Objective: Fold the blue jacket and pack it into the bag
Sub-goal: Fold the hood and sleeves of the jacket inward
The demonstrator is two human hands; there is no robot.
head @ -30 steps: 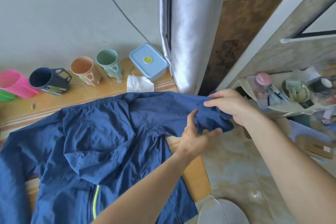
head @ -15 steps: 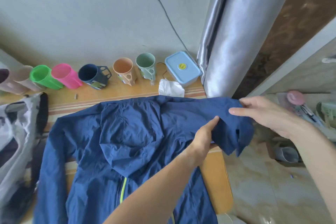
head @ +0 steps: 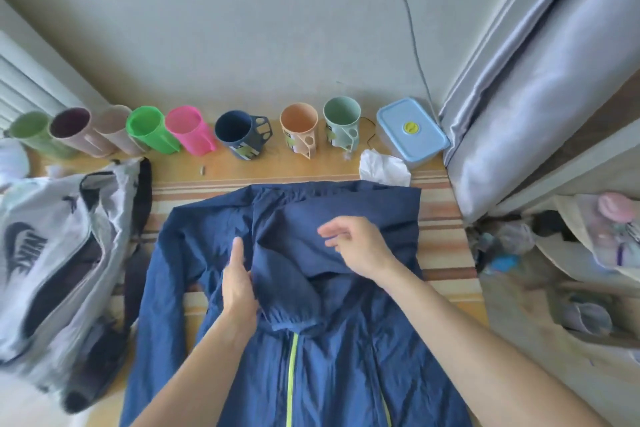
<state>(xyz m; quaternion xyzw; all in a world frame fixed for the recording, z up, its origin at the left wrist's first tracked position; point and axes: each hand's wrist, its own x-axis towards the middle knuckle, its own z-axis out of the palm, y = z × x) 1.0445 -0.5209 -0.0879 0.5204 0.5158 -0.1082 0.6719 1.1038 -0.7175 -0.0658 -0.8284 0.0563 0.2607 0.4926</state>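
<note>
Sleeve now folded over jacket; two hands, fingers apart; eight cups, one bag.

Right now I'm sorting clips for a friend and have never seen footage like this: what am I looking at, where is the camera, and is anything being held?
There is no machine here. A person wears a wide-angle camera on the head, looking forward and down, so the two bare arms reaching in from the bottom are their own.

On the wooden table lies a blue jacket, front up, with a yellow-green zip. Its right sleeve is folded across the chest. The left hand rests on the jacket beside the folded sleeve with straight fingers. The right hand hovers over the folded part, fingers loose; neither grips anything.

To the left lies a grey bag. Along the wall stand a row of cups, a blue lidded box and a crumpled tissue.
</note>
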